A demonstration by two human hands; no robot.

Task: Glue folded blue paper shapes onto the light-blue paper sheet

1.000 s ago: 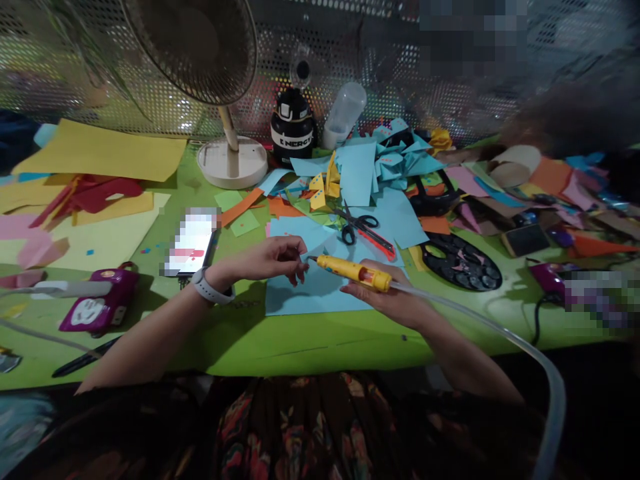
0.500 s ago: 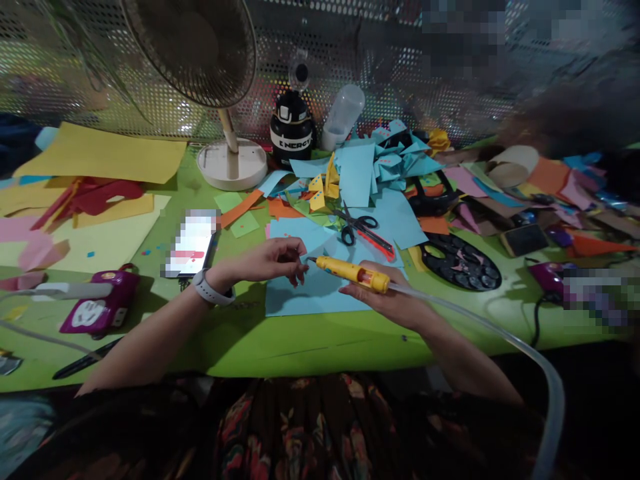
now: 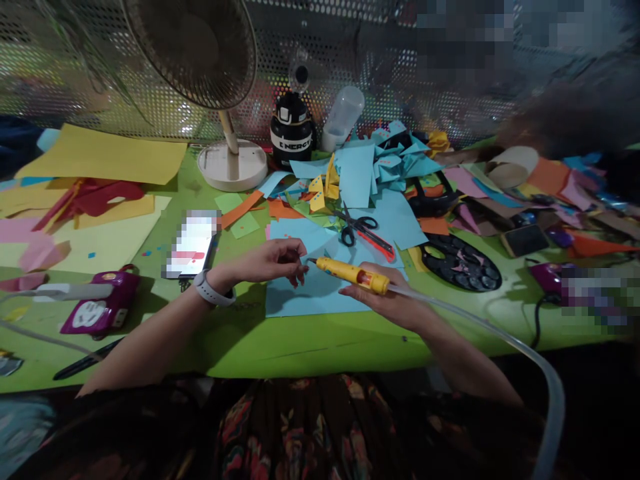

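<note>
My right hand (image 3: 385, 303) is wrapped round a yellow pen-shaped tool (image 3: 345, 272) with a dark pointed tip and a clear hose (image 3: 465, 317) running from its back end. The tool points left toward my left hand (image 3: 277, 260), whose fingers are curled together just in front of the tip. Whatever lies between those fingertips is too small to make out. Below both hands lies light blue paper (image 3: 320, 300). Black-handled scissors (image 3: 353, 227) and a red and black utility knife (image 3: 377, 247) rest on the paper behind the tool.
A phone (image 3: 193, 243) and a purple power adapter (image 3: 103, 300) are on the left. At the back stand a fan (image 3: 233, 163), a black bottle (image 3: 293, 130) and a clear container (image 3: 343, 117). A black palette (image 3: 463, 263) lies right, among coloured paper scraps (image 3: 400, 160).
</note>
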